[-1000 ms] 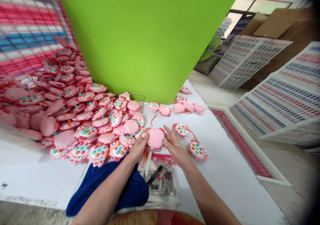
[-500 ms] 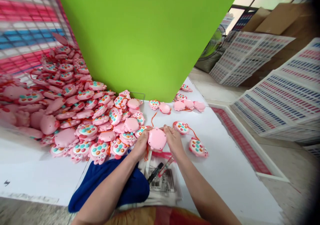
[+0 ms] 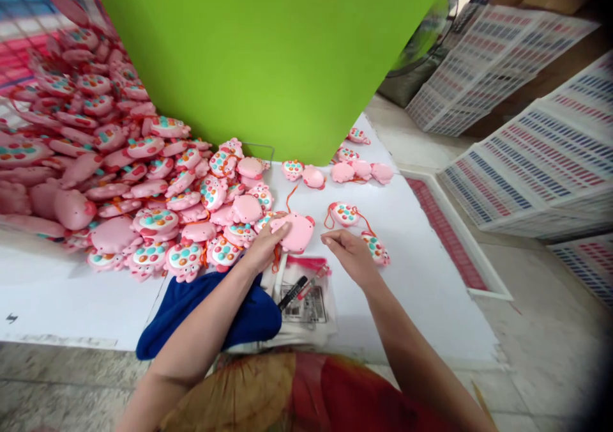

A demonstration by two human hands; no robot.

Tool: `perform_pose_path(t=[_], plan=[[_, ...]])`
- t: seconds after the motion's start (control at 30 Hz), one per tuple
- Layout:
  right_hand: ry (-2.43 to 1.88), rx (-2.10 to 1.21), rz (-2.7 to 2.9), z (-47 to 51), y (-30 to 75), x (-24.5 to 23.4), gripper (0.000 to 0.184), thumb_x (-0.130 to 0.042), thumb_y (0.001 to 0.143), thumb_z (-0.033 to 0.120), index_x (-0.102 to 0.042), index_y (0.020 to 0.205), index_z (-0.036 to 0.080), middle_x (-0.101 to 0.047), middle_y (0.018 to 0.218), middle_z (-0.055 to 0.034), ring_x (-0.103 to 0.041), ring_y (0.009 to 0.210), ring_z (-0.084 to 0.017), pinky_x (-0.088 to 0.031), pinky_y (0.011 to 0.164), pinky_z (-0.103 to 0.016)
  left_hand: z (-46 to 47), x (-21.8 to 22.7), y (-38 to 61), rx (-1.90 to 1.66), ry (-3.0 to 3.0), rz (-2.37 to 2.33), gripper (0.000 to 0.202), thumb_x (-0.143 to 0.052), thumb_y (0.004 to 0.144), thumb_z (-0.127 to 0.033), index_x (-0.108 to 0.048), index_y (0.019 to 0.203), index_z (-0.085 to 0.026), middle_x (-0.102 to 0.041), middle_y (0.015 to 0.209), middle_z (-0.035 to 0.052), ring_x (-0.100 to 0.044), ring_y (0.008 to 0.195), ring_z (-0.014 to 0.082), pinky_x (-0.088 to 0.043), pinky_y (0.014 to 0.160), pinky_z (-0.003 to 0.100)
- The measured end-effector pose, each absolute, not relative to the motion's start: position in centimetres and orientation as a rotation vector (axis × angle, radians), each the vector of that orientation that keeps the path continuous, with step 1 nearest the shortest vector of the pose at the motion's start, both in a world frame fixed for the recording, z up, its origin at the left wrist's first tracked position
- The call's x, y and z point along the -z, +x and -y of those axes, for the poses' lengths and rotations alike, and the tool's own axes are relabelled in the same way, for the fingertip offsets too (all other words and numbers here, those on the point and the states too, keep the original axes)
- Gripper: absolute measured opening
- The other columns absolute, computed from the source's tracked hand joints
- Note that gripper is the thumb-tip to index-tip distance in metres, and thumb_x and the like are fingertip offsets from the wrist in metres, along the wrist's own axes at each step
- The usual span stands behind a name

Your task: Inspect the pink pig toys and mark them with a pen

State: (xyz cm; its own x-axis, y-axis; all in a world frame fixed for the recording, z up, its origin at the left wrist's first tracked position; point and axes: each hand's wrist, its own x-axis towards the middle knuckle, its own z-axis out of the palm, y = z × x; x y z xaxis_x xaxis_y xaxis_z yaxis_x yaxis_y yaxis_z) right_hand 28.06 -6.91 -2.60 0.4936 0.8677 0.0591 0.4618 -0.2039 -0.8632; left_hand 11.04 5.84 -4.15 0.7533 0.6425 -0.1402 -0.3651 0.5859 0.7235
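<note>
My left hand [image 3: 265, 245] is closed on a pink animal-shaped toy [image 3: 297, 234], its smooth side facing up. An orange cord hangs below it. Just right of that toy, apart from it, my right hand [image 3: 352, 253] has its fingers drawn together in a pinch; whatever may be between the tips is too small to make out. Past the right hand lie a toy with coloured buttons [image 3: 345, 213] and another such toy [image 3: 377, 248], both with orange cords. A big heap of the same pink toys [image 3: 156, 222] fills the table's left side.
A tall green panel [image 3: 278, 55] stands at the back, several toys by its base. Near me are a blue cloth [image 3: 205, 317], a black marker [image 3: 292, 293], a red-tipped pen [image 3: 313, 282] and a plastic bag [image 3: 306, 330]. Stacked white crates [image 3: 531, 163] stand beyond the right edge.
My right hand has let go of the toy and moved right. The toy has turned in my left hand. My view has tilted further down.
</note>
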Motion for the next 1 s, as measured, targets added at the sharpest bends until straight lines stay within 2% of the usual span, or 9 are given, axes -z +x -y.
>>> perform_pose_path(t=[0.13, 0.3, 0.47, 0.57, 0.73, 0.83, 0.93, 1.0], plan=[[-1.845, -0.586, 1.515, 9.9, 27.0, 2.6, 0.015, -0.056, 0.087, 0.029, -0.068, 0.092, 0.022, -0.068, 0.092, -0.0031, -0.062, 0.088, -0.017, -0.048, 0.08, -0.031, -5.9, 4.1, 10.9, -0.645, 0.907, -0.418, 0.057, -0.081, 0.066, -0.026, -0.054, 0.115, -0.018, -0.062, 0.109, 0.0054, -0.06, 0.095, 0.0167, -0.053, 0.078, 0.027], [-1.654, -0.494, 1.835, 11.0, 24.7, 3.4, 0.015, -0.053, 0.091, 0.02, -0.067, 0.096, 0.021, -0.068, 0.092, -0.004, -0.059, 0.091, -0.017, -0.047, 0.085, -0.033, -6.3, 2.4, 11.5, -0.7, 1.042, -0.483, 0.058, -0.081, 0.063, -0.028, -0.055, 0.114, -0.018, -0.062, 0.106, 0.0053, -0.06, 0.095, 0.0182, -0.055, 0.073, 0.027], [-1.627, -0.498, 1.979, 10.6, 24.3, 3.5, 0.014, -0.053, 0.091, 0.021, -0.066, 0.095, 0.019, -0.068, 0.093, -0.0051, -0.057, 0.092, -0.018, -0.047, 0.084, -0.035, -6.3, -1.5, 10.9, -0.767, 1.108, -0.519, 0.056, -0.08, 0.063, -0.031, -0.054, 0.112, -0.019, -0.063, 0.1, 0.0036, -0.062, 0.084, 0.0167, -0.055, 0.064, 0.025], [-1.6, -0.565, 2.081, 11.0, 24.8, 3.9, 0.01, -0.057, 0.089, 0.022, -0.067, 0.088, 0.02, -0.067, 0.088, -0.0037, -0.058, 0.089, -0.018, -0.046, 0.082, -0.034, -4.7, -3.0, 9.2, -0.779, 1.101, -0.548, 0.056, -0.079, 0.066, -0.031, -0.054, 0.114, -0.02, -0.063, 0.102, 0.0038, -0.062, 0.087, 0.0166, -0.055, 0.069, 0.025], [-1.578, -0.5, 2.096, 12.2, 25.2, 5.2, 0.012, -0.055, 0.09, 0.022, -0.067, 0.092, 0.02, -0.067, 0.09, -0.0039, -0.057, 0.088, -0.017, -0.045, 0.082, -0.034, -0.8, -0.5, 6.4, -0.575, 1.009, -0.64, 0.046, -0.075, 0.072, -0.037, -0.058, 0.11, -0.017, -0.064, 0.104, 0.0068, -0.061, 0.087, 0.0166, -0.051, 0.073, 0.025], [-1.597, -0.409, 2.118, 12.4, 24.9, 5.8, 0.014, -0.056, 0.089, 0.023, -0.068, 0.095, 0.02, -0.065, 0.091, -0.0057, -0.056, 0.088, -0.018, -0.046, 0.081, -0.034, 0.2, 2.2, 5.7, -0.606, 1.009, -0.728, 0.043, -0.068, 0.077, -0.048, -0.058, 0.104, -0.015, -0.064, 0.095, 0.0054, -0.059, 0.077, 0.0133, -0.048, 0.066, 0.022], [-1.614, -0.299, 2.149, 12.4, 24.5, 6.4, 0.013, -0.055, 0.089, 0.02, -0.068, 0.09, 0.018, -0.063, 0.094, -0.0073, -0.055, 0.089, -0.018, -0.047, 0.078, -0.033, 0.1, 3.8, 5.6, -0.691, 1.011, -0.814, 0.046, -0.056, 0.082, -0.058, -0.058, 0.097, -0.016, -0.062, 0.081, 0.0024, -0.053, 0.062, 0.01, -0.043, 0.056, 0.02], [-1.586, -0.24, 2.199, 12.4, 24.4, 6.6, 0.013, -0.054, 0.089, 0.019, -0.066, 0.086, 0.017, -0.063, 0.091, -0.0065, -0.054, 0.087, -0.018, -0.046, 0.076, -0.032, 0.0, 4.2, 5.5, -0.727, 1.024, -0.842, 0.048, -0.051, 0.083, -0.062, -0.058, 0.093, -0.015, -0.061, 0.076, 0.0019, -0.051, 0.059, 0.01, -0.04, 0.052, 0.02]])
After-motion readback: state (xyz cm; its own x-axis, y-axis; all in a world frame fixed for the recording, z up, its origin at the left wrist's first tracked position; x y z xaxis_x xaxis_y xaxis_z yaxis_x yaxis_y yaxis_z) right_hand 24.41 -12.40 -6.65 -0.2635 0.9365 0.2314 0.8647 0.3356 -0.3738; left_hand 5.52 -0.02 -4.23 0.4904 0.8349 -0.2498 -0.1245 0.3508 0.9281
